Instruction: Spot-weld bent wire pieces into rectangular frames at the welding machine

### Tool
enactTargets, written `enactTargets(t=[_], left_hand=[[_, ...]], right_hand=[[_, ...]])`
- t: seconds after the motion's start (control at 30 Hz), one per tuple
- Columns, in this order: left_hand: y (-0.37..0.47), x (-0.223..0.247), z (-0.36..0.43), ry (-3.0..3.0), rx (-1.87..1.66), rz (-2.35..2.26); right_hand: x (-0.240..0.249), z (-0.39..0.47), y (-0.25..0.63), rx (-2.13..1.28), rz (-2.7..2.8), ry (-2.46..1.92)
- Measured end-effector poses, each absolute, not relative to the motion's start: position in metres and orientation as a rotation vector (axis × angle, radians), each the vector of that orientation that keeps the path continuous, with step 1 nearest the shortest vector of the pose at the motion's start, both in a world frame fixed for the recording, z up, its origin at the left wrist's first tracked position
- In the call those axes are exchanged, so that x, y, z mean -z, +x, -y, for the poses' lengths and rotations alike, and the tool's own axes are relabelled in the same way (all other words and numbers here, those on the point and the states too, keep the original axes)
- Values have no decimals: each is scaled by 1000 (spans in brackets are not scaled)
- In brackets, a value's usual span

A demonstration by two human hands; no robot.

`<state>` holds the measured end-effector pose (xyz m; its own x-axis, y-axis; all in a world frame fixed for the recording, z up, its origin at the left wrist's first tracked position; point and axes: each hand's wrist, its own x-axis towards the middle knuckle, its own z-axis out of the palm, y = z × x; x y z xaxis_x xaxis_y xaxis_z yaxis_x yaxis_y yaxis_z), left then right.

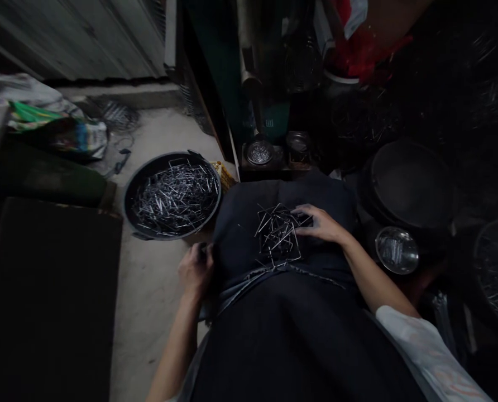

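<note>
On the dark apron over my lap lies a loose pile of thin bent metal rods (pixel 278 231). My right hand (pixel 318 223) reaches the right edge of this pile, thumb and fingers apart, with the fingertips at the rods. Beside my left thigh, my left hand (pixel 196 271) is closed, its fingers curled; something dark shows between them, too dim to make out. A round black basin (pixel 128 201) just beyond that hand is heaped with bent metal rods (pixel 176 195) like those on my lap.
Ahead stands a dark green machine (pixel 274 120) with a small dish of metal bits (pixel 259 152) at its base. To my right are a shiny metal bowl (pixel 397 249) and a round dark lid or seat (pixel 412 181). A dark box (pixel 52 301) stands at left on the concrete floor (pixel 142 335).
</note>
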<state>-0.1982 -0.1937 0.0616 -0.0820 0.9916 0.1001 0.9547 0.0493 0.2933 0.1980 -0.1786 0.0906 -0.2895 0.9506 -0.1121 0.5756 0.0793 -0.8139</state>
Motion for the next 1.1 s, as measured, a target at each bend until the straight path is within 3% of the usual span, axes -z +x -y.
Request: enactTargets(t=[0.17,0.33,0.43,0.63,0.8,1.1], left_hand=[[-157,-87,158,2229,-597,-1886],[-97,-82,149,2441,85,-1457],[-87,-70,148,2530,222,-1441],[-93,-56,125,2417,-20,-1509],[-104,-62,113,2253,-220,-1609],[-91,-70,115,1941,-117,-1826]], right_hand=[[-79,173,190,-1015,1791,-1500],[-94,182,177,-830,1711,-1541],[-103,191,175,-821,1910,-1550],[-88,184,170,-775,1861,-1790],[-63,161,150,-899,1951,-1723],[-84,187,170,-892,1972,-1980]])
